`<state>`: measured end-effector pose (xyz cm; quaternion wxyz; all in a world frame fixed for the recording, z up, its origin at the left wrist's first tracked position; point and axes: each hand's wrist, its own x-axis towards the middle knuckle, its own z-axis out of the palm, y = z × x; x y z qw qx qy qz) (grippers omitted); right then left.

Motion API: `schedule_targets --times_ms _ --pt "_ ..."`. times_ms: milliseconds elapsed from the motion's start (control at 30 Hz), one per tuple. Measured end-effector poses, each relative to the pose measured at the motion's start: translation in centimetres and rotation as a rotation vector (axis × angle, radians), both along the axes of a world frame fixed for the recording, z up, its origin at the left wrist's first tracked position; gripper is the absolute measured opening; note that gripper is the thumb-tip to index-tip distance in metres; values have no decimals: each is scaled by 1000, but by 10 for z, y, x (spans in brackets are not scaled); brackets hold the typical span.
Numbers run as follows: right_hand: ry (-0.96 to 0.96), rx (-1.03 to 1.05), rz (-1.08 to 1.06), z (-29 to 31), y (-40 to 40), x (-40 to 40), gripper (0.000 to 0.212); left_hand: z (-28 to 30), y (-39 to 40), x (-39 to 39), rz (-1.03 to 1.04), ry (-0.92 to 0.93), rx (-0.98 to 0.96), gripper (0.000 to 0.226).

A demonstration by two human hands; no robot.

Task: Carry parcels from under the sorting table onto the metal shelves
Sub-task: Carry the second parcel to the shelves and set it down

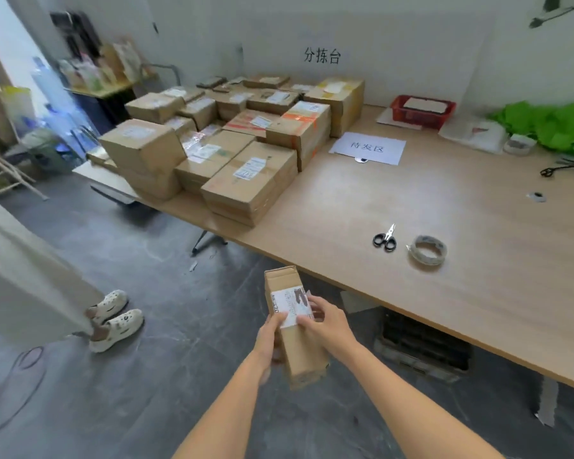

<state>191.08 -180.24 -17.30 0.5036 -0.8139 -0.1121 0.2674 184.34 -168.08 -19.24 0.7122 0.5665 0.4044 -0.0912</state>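
I hold a long, narrow cardboard parcel (290, 313) with a white shipping label in front of me, above the grey floor. My left hand (269, 337) grips its left side and my right hand (323, 326) grips it from the right, fingers curled over the label. The wooden sorting table (444, 226) stands just beyond the parcel. Several taped cardboard parcels (246, 144) are stacked on the table's left half. No metal shelves are in view.
Scissors (385, 238) and a tape roll (428, 251) lie on the table near its front edge. A red basket (421, 109) and green fabric (554, 125) sit at the back right. A dark crate (424, 346) sits under the table. Another person's legs and white shoes (113, 319) stand at left.
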Motion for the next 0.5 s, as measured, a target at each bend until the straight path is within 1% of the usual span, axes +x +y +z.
schedule_targets --times_ms 67,200,300,367,400,433,500 --pt "-22 24 71 12 38 -5 54 12 28 -13 89 -41 -26 43" --pt "-96 83 194 34 107 -23 35 29 90 -42 304 -189 -115 48" --pt "-268 55 258 43 157 -44 21 42 138 -73 450 -306 -217 49" --pt "-429 16 283 46 191 -62 9 49 169 -95 516 -349 -232 49" --pt "-477 -7 278 48 205 -70 6 51 181 -105 548 -361 -227 48" --pt "-503 -32 269 52 221 -81 12 52 196 -117 589 -368 -226 49" --pt "-476 -93 255 58 251 -102 28 52 224 -142 670 -380 -224 49"
